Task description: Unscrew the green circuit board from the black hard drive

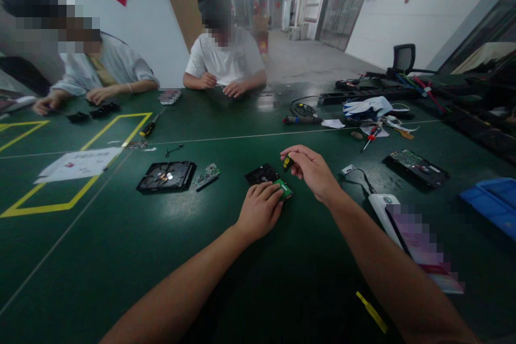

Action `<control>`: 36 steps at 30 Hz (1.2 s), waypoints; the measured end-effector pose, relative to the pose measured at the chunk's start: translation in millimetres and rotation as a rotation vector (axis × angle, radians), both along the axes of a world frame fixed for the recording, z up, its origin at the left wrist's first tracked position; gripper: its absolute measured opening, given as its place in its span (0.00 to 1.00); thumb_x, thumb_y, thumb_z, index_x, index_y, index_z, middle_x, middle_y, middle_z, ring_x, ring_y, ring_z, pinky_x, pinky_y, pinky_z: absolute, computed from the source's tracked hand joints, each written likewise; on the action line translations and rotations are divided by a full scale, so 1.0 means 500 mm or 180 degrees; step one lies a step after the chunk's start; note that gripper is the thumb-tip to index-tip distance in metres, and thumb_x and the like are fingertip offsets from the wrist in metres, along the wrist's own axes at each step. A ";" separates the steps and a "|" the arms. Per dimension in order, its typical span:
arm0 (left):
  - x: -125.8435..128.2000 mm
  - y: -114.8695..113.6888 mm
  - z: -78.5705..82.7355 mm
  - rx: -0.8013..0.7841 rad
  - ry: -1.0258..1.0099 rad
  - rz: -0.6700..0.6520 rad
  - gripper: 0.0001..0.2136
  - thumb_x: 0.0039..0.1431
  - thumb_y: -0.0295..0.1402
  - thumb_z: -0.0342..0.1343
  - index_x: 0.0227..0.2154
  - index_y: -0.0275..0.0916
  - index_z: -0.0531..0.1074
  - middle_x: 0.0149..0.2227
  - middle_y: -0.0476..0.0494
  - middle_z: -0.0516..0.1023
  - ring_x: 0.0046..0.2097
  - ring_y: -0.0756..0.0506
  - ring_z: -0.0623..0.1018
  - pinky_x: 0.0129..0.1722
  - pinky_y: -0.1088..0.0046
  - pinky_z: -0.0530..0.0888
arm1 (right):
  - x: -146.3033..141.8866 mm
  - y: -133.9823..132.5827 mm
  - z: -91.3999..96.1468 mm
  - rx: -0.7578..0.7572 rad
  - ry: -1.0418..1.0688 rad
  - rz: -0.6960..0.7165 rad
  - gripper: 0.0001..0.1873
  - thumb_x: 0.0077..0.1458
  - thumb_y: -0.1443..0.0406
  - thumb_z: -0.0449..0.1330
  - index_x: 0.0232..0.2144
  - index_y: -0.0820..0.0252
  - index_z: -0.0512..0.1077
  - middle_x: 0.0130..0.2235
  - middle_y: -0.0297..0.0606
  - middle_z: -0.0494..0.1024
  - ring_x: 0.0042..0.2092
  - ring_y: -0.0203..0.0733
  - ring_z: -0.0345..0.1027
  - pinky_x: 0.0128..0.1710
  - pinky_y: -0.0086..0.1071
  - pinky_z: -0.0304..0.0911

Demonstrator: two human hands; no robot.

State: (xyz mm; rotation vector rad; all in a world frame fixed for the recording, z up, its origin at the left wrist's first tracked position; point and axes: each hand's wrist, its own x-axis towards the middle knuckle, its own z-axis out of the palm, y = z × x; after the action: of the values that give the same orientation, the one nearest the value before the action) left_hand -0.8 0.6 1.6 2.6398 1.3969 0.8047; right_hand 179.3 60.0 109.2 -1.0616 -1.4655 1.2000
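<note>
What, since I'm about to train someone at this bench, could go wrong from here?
The yellow-and-black tool in the right grip could slip and scratch the green circuit board or jab the left grip, which is close by.

The black device beneath the left grip seems steadied by it alone on the tabletop, so it might slide or twist.

The small separate board lies out beside another drive, where a careless arm might knock it.

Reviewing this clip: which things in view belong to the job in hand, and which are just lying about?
In the job:
hard drive, under the left hand
yellow-and-black tool, held by the right hand
perhaps the loose circuit board, untouched

Lying about:
paper sheet
gloves
red screwdriver
blue bin
yellow strip
</note>
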 end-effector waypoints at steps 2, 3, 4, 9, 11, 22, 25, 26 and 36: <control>0.000 0.000 0.002 0.0010 0.0003 -0.0006 0.17 0.70 0.36 0.52 0.59 0.44 0.73 0.60 0.41 0.77 0.63 0.37 0.72 0.61 0.50 0.69 | -0.004 -0.001 -0.001 -0.0137 0.0144 -0.0022 0.10 0.62 0.59 0.57 0.41 0.56 0.75 0.39 0.37 0.79 0.26 0.33 0.67 0.23 0.31 0.56; 0.000 0.000 0.003 0.0013 0.0004 -0.0002 0.18 0.70 0.36 0.53 0.59 0.45 0.73 0.60 0.41 0.77 0.63 0.37 0.72 0.61 0.50 0.68 | -0.005 -0.002 -0.001 -0.0217 0.0233 -0.0055 0.09 0.62 0.58 0.58 0.40 0.56 0.73 0.39 0.37 0.79 0.26 0.34 0.69 0.24 0.31 0.59; 0.000 0.000 0.003 0.0014 0.0006 0.0001 0.18 0.70 0.36 0.53 0.60 0.45 0.72 0.60 0.41 0.77 0.63 0.37 0.72 0.61 0.50 0.68 | -0.006 -0.003 -0.001 -0.0294 0.0302 -0.0072 0.09 0.61 0.58 0.59 0.40 0.56 0.71 0.39 0.37 0.79 0.26 0.36 0.71 0.24 0.32 0.61; 0.000 -0.001 0.004 0.0008 0.0000 0.0022 0.17 0.70 0.36 0.52 0.59 0.44 0.73 0.60 0.42 0.77 0.63 0.37 0.71 0.62 0.50 0.68 | -0.003 -0.005 0.003 -0.0292 0.0193 -0.0051 0.07 0.61 0.60 0.58 0.39 0.56 0.72 0.40 0.39 0.81 0.27 0.36 0.71 0.26 0.32 0.62; 0.000 -0.001 0.003 0.0000 0.0003 0.0027 0.17 0.71 0.36 0.52 0.59 0.44 0.73 0.60 0.42 0.77 0.63 0.37 0.71 0.62 0.50 0.68 | -0.002 -0.004 0.003 -0.0224 0.0123 -0.0027 0.08 0.61 0.60 0.57 0.39 0.56 0.74 0.40 0.38 0.82 0.27 0.34 0.69 0.27 0.32 0.61; -0.002 -0.002 0.003 -0.0019 0.0005 -0.0004 0.18 0.70 0.36 0.52 0.60 0.46 0.72 0.61 0.42 0.76 0.63 0.36 0.71 0.62 0.49 0.68 | -0.003 -0.007 0.004 -0.0353 0.0216 0.0062 0.05 0.61 0.61 0.59 0.37 0.55 0.70 0.38 0.37 0.79 0.27 0.36 0.70 0.26 0.32 0.61; -0.002 -0.002 0.004 -0.0010 -0.0011 -0.0009 0.17 0.70 0.36 0.52 0.59 0.46 0.72 0.61 0.42 0.76 0.63 0.36 0.71 0.61 0.49 0.68 | 0.002 -0.005 0.008 -0.0209 0.0039 0.0126 0.08 0.62 0.61 0.56 0.38 0.56 0.74 0.40 0.38 0.81 0.27 0.34 0.66 0.25 0.32 0.57; -0.002 -0.002 0.003 -0.0008 -0.0016 -0.0001 0.17 0.70 0.36 0.52 0.59 0.45 0.72 0.61 0.42 0.76 0.63 0.36 0.71 0.61 0.49 0.68 | 0.002 -0.004 0.008 -0.0172 0.0001 0.0134 0.09 0.62 0.60 0.56 0.39 0.56 0.75 0.41 0.38 0.81 0.27 0.34 0.66 0.25 0.32 0.56; 0.000 0.000 0.005 -0.0025 0.0030 0.0007 0.17 0.71 0.37 0.52 0.59 0.44 0.72 0.60 0.42 0.77 0.63 0.36 0.72 0.61 0.49 0.68 | -0.006 0.000 -0.020 -0.0115 0.0064 0.0079 0.16 0.62 0.51 0.63 0.41 0.55 0.68 0.28 0.30 0.74 0.26 0.36 0.69 0.26 0.33 0.62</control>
State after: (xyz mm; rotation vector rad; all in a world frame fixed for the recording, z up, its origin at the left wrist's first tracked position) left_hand -0.9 0.5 4.0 2.6400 1.4027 0.7863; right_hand 176.4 60.1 99.1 -1.0555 -1.4502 1.2553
